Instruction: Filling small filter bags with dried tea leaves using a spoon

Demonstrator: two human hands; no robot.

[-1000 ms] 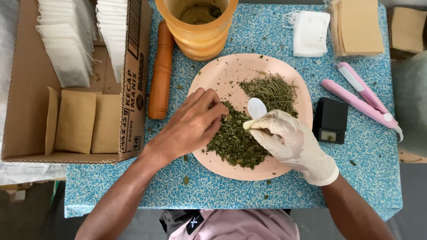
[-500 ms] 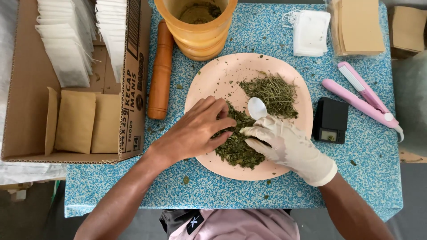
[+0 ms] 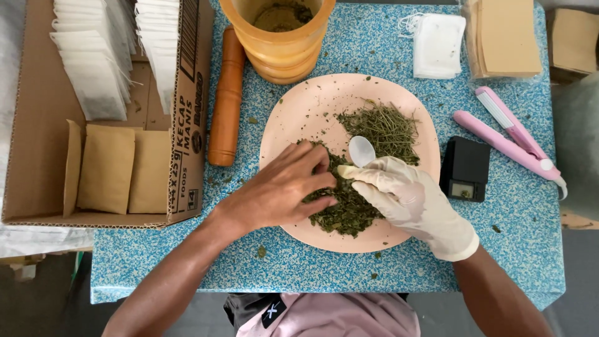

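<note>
Blue speckled tabletop (image 3: 387,274) filled the view, with a pink plate (image 3: 293,118) at its middle, a cardboard box (image 3: 37,125) of white and tan sachets at the left edge, and an orange mortar (image 3: 281,43) and wooden pestle (image 3: 226,100) behind the plate. To the right lay a small black scale (image 3: 463,168) and a pink sealing clamp (image 3: 508,140).

On the plate sat a heap of crushed green leaves (image 3: 346,212) nearest the person, with a looser tangle of dried stems (image 3: 380,128) just beyond it.

Gathering the leaves well seemed to call for light fingertips, drawing the crumbs toward the spoon without pressing them to dust or pushing any over the rim.

The bare left hand (image 3: 277,190) lay palm down on the leaves, fingers curled and partly spread, pinching or raking at the heap; whether it held anything could not be told. The gloved right hand (image 3: 412,200) was closed around the handle of a white plastic spoon (image 3: 360,151), whose bowl rested face up at the edge of the leaves, between the two heaps.
</note>
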